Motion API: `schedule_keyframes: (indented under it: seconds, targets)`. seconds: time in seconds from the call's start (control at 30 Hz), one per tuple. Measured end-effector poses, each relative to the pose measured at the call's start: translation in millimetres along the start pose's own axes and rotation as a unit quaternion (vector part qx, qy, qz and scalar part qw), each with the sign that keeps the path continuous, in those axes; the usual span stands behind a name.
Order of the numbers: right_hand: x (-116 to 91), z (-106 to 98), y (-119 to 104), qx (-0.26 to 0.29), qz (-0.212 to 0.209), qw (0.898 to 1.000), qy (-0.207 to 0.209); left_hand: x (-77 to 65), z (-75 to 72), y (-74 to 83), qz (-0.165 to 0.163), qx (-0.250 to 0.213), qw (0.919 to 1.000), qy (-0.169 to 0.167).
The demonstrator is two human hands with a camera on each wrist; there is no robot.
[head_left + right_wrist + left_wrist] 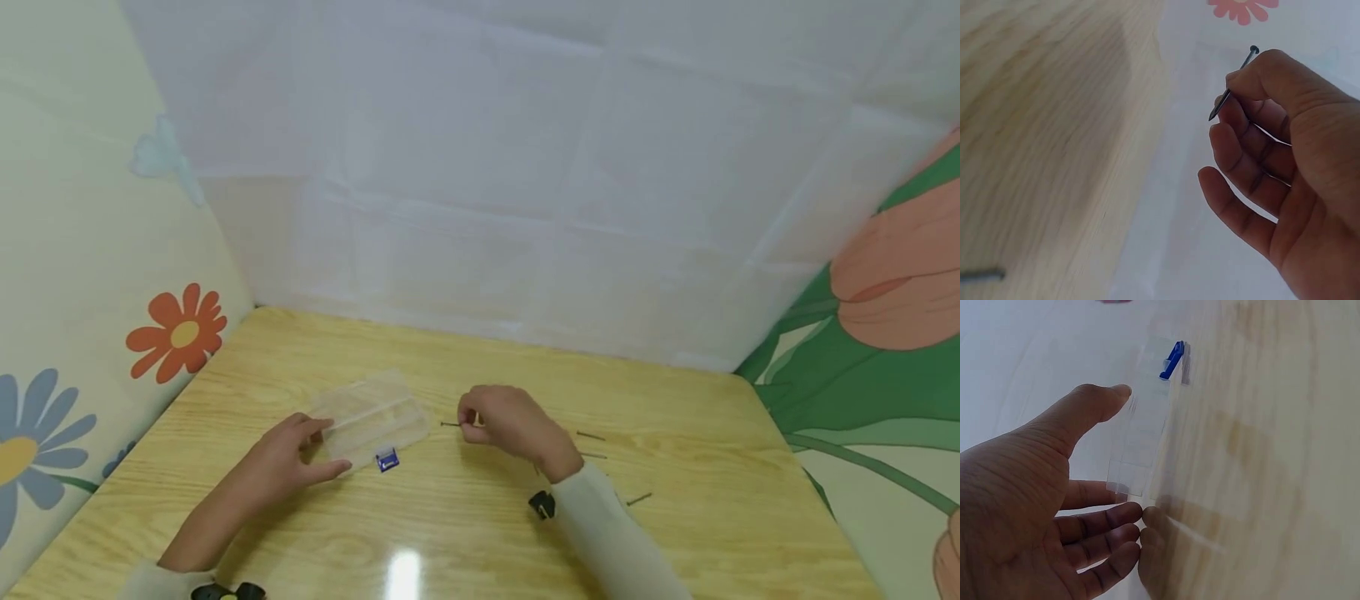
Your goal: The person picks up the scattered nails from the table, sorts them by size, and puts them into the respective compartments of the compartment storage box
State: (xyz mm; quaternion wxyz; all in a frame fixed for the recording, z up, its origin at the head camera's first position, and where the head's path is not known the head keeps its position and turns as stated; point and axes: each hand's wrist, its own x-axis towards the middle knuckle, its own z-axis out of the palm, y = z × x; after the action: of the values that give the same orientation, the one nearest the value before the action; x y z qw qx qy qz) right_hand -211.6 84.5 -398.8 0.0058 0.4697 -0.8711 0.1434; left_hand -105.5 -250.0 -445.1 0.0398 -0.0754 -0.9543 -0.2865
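Right hand pinches one nail between thumb and index finger, grip around the middle of the shank: flat head sticks out past one side of the thumb, pointed tip past the other. Remaining fingers curve loosely, apart from each other at the tips. Nail is off the tabletop in the right wrist view; in the head view one end pokes out left of the fingertips, toward the clear plastic box, with a gap between. Left hand is spread around the left end of that box, thumb at the near side, index finger by the far side; cannot tell if the thumb actually touches. Its lower fingertips meet the tabletop in the left wrist view. Blue tab with white marking sits at the box's near edge, right of the left thumb. Loose nails lie right of the right wrist, well apart from the pinched one; some are partly hidden by the arm. Black wrist devices on both arms, pale sleeves. All on a wood-grain table, bright glare near the front. White creased sheet behind, flower-print sheets either side.
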Motion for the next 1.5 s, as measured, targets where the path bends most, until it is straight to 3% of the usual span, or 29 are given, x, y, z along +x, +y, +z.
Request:
schedule_keyframes:
  seconds: [0.2,0.37,0.67,0.93,1.5]
  targets:
    - [38.2,6.1,-4.0,0.004,-0.001,0.999,-0.037,0.1,4.7,1.3,-0.005,-0.025,0.9997,-0.002]
    - [55.3,14.1,-3.6,0.005,-0.007,0.998,-0.056,1.2,12.7,9.0,-0.015,-0.039,0.9990,-0.014]
    - [85.9,20.4,-14.3,0.009,-0.027,0.998,-0.063,6.9,9.6,6.1,-0.017,-0.028,0.9994,-0.012]
    - [88.5,22.4,-18.8,0.009,-0.021,0.997,-0.072,6.5,7.9,8.3,-0.023,-0.039,0.9988,-0.016]
    - [54.7,13.9,-15.7,0.012,0.000,0.998,-0.059,4.0,5.5,4.6,-0.017,-0.030,0.9993,-0.017]
